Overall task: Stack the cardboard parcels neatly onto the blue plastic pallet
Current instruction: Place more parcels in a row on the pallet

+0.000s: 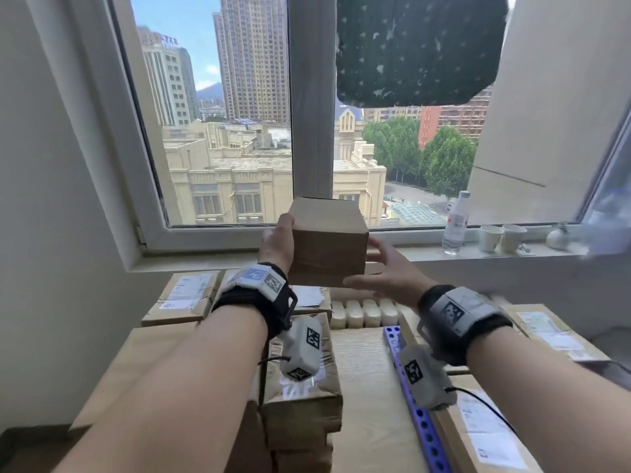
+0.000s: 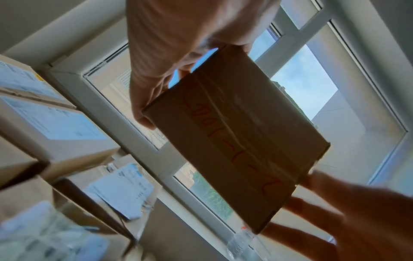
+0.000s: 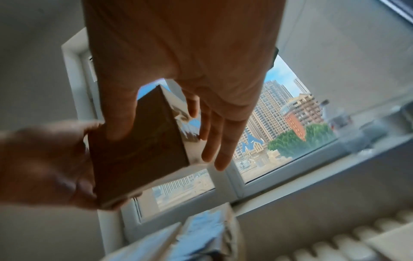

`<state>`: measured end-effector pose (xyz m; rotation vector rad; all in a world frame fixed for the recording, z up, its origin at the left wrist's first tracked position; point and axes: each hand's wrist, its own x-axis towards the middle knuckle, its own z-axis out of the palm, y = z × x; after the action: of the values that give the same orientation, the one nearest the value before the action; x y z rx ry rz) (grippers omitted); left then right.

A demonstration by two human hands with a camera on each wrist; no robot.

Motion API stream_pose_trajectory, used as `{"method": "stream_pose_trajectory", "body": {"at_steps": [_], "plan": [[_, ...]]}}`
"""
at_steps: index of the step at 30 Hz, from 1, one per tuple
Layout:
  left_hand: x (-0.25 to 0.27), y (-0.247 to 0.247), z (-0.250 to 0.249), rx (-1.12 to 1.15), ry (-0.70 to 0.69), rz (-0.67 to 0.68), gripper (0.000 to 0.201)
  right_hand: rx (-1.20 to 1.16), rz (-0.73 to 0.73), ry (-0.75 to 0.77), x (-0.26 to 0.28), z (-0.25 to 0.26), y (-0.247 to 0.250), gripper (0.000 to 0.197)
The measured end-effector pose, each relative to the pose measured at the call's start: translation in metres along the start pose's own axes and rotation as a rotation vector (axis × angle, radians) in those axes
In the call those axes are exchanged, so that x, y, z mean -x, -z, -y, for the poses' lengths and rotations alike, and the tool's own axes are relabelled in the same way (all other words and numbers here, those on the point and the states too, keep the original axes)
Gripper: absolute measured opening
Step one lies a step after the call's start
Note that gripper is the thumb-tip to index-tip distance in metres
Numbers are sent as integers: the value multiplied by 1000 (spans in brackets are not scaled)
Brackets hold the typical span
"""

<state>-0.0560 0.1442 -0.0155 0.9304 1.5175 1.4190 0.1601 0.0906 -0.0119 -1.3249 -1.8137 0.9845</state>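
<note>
A small cardboard parcel [image 1: 328,243] was held in the air before the window [image 1: 218,131] — one corner toward the person. The left hand [image 1: 277,241] gripped its left side; the right hand [image 1: 392,272], fingers straight, touched its right side. Labelled parcels [image 1: 186,297] lay stacked below, near a blue pallet [image 1: 415,397].

Plain brown cardboard parcel [image 1: 327,244] — taped, raised above stacked labelled parcels [image 1: 184,297].
</note>
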Motion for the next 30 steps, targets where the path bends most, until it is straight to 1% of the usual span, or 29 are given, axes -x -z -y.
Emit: {"method": "stream_pose_trajectory", "body": {"at_steps": [2, 3, 5, 7, 8, 10, 11, 12, 15, 17, 18, 19, 22, 24, 25, 26, 28, 30], "plan": [[14, -22, -2, -13, 11, 40, 86, 109, 11, 8, 18, -11, 18, 117], [20, -36, -2, -35, 20, 66, 88, 150, -14, 9, 27, -17, 26, 124], [23, -65, 3, -59, 14, 114, 98, 216, -106, 17, 47, -27, 48, 132], [48, -92, 2, -88, 12, 149, 98, 295, -181, 28, 70, -38, 73, 136], [74, -106, -3, -109, 19, 171, 90, 328, -206, 33, 82, -45, 86, 137], [134, -129, -15, -128, 76, 213, 62, 371, -233, 30, 108, -59, 112, 139], [163, -140, -21, -139, 106, 238, 55, 389, -236, 25, 122, -67, 125, 140], [185, -152, -23, -153, 124, 260, 50, 408, -237, 25, 134, -76, 137, 141], [220, -190, -12, -191, 186, 314, 45, 455, -240, 4, 167, -102, 172, 141], [238, -215, -6, -207, 223, 319, 48, 437, -221, -16, 188, -115, 194, 135], [246, -228, 0, -220, 247, 327, 53, 427, -203, -22, 199, -121, 206, 131], [251, -240, 5, -238, 268, 342, 58, 418, -189, -28, 208, -126, 217, 126], [270, -274, 23, -301, 277, 384, 78, 352, -191, -38, 229, -144, 251, 116], [282, -294, 30, -317, 290, 409, 96, 293, -208, -68, 240, -160, 269, 117], [287, -303, 33, -322, 295, 431, 101, 252, -224, -89, 245, -167, 277, 118], [294, -312, 33, -323, 290, 455, 101, 201, -240, -111, 250, -174, 285, 119], [303, -330, 34, -323, 269, 495, 93, 88, -274, -138, 260, -186, 299, 120], [308, -347, 34, -329, 244, 533, 87, 14, -313, -151, 267, -197, 315, 117]]}}
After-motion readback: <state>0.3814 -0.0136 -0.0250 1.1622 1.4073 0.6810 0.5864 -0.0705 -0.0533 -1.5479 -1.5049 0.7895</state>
